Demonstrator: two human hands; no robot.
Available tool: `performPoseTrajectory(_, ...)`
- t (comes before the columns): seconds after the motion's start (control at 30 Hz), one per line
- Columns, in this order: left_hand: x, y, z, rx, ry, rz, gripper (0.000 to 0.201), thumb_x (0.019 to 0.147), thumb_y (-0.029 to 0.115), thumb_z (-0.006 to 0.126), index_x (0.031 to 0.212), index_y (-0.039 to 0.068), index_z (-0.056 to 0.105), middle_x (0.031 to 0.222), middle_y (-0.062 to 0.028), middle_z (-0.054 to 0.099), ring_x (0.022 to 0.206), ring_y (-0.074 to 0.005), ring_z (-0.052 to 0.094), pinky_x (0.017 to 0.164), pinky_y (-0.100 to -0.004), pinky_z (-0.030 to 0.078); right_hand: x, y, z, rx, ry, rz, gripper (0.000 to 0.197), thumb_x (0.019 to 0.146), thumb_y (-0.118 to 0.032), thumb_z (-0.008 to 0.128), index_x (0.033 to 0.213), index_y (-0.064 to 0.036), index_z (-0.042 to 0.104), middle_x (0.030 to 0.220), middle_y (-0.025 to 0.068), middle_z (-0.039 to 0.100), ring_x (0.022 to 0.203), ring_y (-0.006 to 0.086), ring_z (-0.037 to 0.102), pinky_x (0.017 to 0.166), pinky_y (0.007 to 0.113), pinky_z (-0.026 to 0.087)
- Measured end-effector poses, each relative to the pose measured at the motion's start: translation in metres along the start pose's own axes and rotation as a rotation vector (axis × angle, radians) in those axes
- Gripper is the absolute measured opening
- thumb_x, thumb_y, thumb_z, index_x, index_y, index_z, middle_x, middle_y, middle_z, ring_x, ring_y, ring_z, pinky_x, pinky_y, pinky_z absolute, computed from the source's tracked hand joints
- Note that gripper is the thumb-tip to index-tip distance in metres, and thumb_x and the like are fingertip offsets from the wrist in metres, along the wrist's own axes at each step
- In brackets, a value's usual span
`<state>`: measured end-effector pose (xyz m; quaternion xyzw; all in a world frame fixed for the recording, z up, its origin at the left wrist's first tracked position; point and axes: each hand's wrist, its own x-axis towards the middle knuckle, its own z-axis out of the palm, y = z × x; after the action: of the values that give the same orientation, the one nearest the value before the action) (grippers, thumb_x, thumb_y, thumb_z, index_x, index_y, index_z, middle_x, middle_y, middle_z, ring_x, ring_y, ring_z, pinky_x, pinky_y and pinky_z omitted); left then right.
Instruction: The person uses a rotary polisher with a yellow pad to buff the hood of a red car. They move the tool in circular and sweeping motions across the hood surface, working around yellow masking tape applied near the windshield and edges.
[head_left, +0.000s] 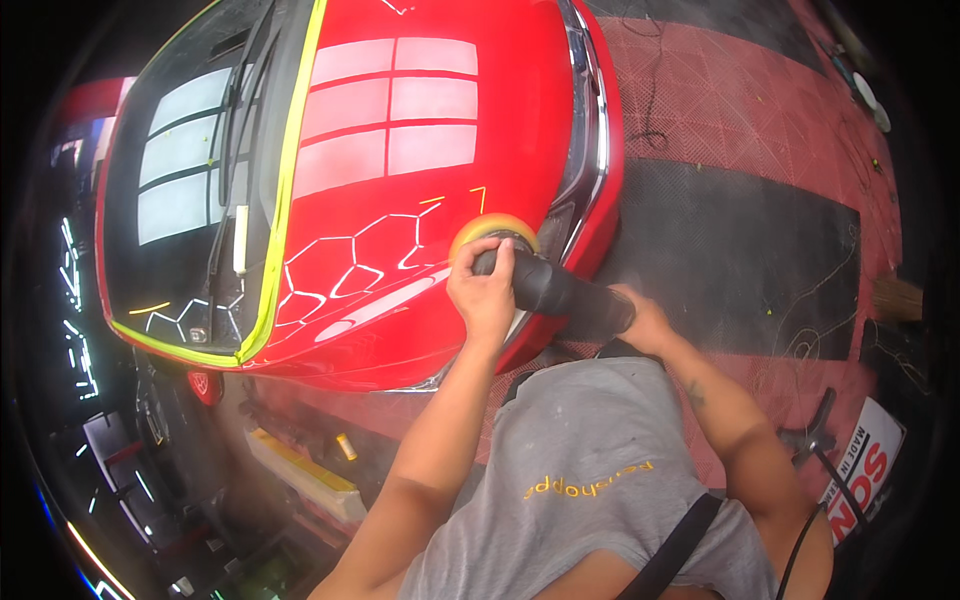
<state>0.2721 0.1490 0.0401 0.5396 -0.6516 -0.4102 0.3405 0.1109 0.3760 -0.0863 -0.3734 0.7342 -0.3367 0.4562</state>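
Observation:
I hold a black car polisher [560,292] over the near front corner of a red car hood [520,110]. Its round yellow pad [464,238] lies against the paint. My left hand [482,290] is closed around the polisher's head, with fingers and thumb over its top. At the tool's rear end, my right hand [648,320] wraps around the body; some of its fingers are hidden behind it. Window panes and hexagonal lamps reflect in the glossy hood.
Yellow-green masking tape [290,160] borders the windshield [180,250], where wipers [235,130] rest. The headlight and chrome trim [600,110] edge the car's front. Cables [655,100] lie on the red and black floor tiles [740,250]. A small yellow bottle [346,446] and a long box [300,475] are behind me at left.

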Motion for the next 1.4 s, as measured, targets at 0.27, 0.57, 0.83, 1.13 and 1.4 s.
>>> performPoseTrajectory(0.27, 0.056, 0.038, 0.018, 0.177, 0.063, 0.305, 0.039, 0.089, 0.017, 0.088, 0.119, 0.000, 0.072, 0.120, -0.0182, 0.067, 0.116, -0.0333, 0.066, 0.102, -0.0430, 0.053, 0.028, -0.035, -0.024, 0.101, 0.018, -0.007, 0.068, 0.078, -0.015, 0.087, 0.141, -0.0175, 0.062, 0.121, 0.0159, 0.079, 0.119, 0.0393, 0.074, 0.098, 0.047, 0.058)
performPoseTrajectory(0.57, -0.066, -0.011, 0.029, -0.070, -0.217, 0.219, 0.010, 0.093, 0.008, 0.080, 0.100, 0.004, 0.074, 0.105, -0.0118, 0.072, 0.103, -0.0299, 0.069, 0.093, -0.0410, 0.054, 0.130, -0.076, -0.121, 0.158, 0.127, -0.048, 0.063, 0.076, -0.004, 0.085, 0.136, -0.0079, 0.064, 0.094, 0.0066, 0.071, 0.075, 0.0184, 0.069, 0.067, 0.037, 0.057)
performPoseTrajectory(0.83, -0.081, -0.084, 0.006, 0.054, -0.067, -0.410, 0.010, 0.101, 0.008, 0.077, 0.108, 0.001, 0.074, 0.095, -0.0023, 0.074, 0.085, -0.0093, 0.069, 0.081, -0.0263, 0.057, 0.225, -0.083, -0.221, 0.113, 0.046, -0.090, 0.061, 0.077, -0.002, 0.083, 0.135, -0.0087, 0.065, 0.090, 0.0044, 0.069, 0.065, 0.0149, 0.063, 0.057, 0.033, 0.051)
performPoseTrajectory(1.13, -0.022, 0.069, 0.158, -0.014, -0.417, -0.489, 0.032, 0.101, 0.015, 0.081, 0.128, 0.002, 0.070, 0.105, -0.0032, 0.073, 0.097, -0.0110, 0.070, 0.088, -0.0294, 0.058, 0.328, -0.076, -0.294, 0.000, -0.181, -0.226, 0.062, 0.075, -0.014, 0.091, 0.132, -0.0098, 0.066, 0.116, 0.0147, 0.077, 0.111, 0.0334, 0.075, 0.098, 0.043, 0.057)
performPoseTrajectory(1.4, -0.083, 0.046, 0.175, 0.065, -0.047, -0.745, 0.032, 0.099, 0.024, 0.082, 0.123, 0.005, 0.075, 0.103, -0.0095, 0.078, 0.094, -0.0168, 0.073, 0.087, -0.0341, 0.058, 0.393, -0.100, -0.335, -0.105, -0.260, -0.271, 0.067, 0.075, -0.018, 0.092, 0.137, -0.0103, 0.065, 0.119, 0.0174, 0.077, 0.116, 0.0365, 0.074, 0.100, 0.044, 0.056)
